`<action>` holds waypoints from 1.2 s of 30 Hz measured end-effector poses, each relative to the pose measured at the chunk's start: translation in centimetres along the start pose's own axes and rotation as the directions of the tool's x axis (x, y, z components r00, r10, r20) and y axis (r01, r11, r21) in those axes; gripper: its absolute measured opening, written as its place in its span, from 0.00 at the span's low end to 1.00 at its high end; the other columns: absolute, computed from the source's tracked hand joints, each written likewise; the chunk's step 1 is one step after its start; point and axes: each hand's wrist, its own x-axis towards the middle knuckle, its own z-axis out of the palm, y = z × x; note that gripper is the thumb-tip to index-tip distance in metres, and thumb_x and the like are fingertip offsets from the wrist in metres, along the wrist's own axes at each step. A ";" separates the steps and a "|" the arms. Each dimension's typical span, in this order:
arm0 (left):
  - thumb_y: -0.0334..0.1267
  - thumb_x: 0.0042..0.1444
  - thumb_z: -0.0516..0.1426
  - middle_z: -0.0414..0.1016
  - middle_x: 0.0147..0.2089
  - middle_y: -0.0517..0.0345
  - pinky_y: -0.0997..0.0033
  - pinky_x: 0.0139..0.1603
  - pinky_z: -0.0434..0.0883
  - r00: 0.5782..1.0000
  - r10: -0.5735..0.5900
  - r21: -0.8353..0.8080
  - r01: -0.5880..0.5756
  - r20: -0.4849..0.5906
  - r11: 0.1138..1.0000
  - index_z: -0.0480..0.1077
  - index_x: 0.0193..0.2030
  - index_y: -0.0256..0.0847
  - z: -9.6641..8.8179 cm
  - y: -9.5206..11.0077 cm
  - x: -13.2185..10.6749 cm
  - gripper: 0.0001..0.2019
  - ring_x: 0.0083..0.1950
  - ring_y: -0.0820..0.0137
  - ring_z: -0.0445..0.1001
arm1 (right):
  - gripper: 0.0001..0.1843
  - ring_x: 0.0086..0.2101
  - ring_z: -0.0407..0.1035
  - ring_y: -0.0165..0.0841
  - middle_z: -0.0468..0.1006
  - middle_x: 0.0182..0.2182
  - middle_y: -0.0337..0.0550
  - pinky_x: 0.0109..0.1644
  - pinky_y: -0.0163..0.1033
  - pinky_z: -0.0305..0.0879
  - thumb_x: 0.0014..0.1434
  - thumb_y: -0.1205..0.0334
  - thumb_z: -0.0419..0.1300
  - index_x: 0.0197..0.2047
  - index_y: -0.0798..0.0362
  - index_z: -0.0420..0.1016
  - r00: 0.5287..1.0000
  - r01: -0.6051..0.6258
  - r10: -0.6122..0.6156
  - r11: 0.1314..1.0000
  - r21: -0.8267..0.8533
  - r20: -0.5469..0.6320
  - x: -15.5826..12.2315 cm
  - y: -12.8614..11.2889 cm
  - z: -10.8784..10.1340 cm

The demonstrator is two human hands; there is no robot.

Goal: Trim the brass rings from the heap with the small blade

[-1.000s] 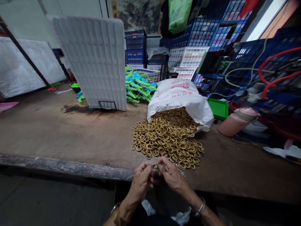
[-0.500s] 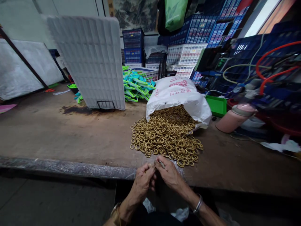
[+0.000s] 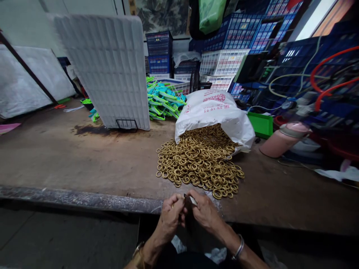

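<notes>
My left hand (image 3: 170, 216) and my right hand (image 3: 206, 213) meet at the near edge of the workbench (image 3: 84, 164), fingers pinched together. Between the fingertips sits a small metal piece (image 3: 191, 200); the left fingers seem to pinch a brass ring, mostly hidden. Just beyond my hands lies a heap of brass rings (image 3: 199, 164), spilling from a white sack (image 3: 214, 112) lying on its side.
A white grid panel (image 3: 106, 71) stands upright at the back left, with green and blue plastic parts (image 3: 164, 101) behind it. A green tray (image 3: 260, 125) and a pink cylinder (image 3: 283, 140) lie right of the sack. Blue and white crates (image 3: 224, 63) are stacked behind.
My hands have stayed together at the bench edge, shifting slightly down. The ring seen between the fingertips a second ago is now mostly covered, and a small metal piece shows instead.
</notes>
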 end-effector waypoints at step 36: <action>0.38 0.46 0.58 0.70 0.27 0.59 0.82 0.15 0.58 0.989 -0.105 -0.437 0.140 0.105 0.888 0.63 0.38 0.38 -1.5 0.7 -1.1 0.12 0.20 0.77 0.65 | 0.12 0.27 0.68 0.31 0.75 0.27 0.42 0.27 0.34 0.44 0.50 0.73 0.50 0.38 0.51 0.64 0.989 -0.141 0.100 0.837 -0.528 -0.105 4.1 0.8 0.4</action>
